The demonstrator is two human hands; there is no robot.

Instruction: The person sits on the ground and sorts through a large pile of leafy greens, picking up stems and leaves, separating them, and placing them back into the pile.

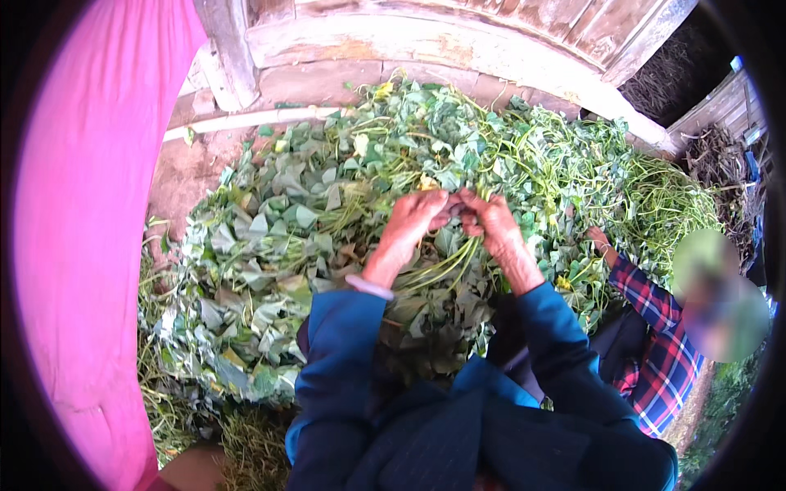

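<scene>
My left hand (413, 219) and my right hand (493, 222) meet over a broad heap of leafy green vines (270, 245). A small bunch of long green stems (446, 266) passes through my right hand, whose fingers are closed around it. The stems trail down toward my lap, and a few leaves show just beyond my fingers. My left hand is closed too, its thumb and fingers pinched together close to the right fingertips. What it grips there is hidden by the fingers. A pale bangle (369, 286) circles my left wrist.
A pink cloth (90, 245) hangs along the left side. Behind the heap stand a wooden wall (426, 37) and a white pipe (246, 121). At the right, a person in a plaid shirt (667, 360) reaches a hand (599, 240) into the vines. Bare stems (667, 192) lie beyond.
</scene>
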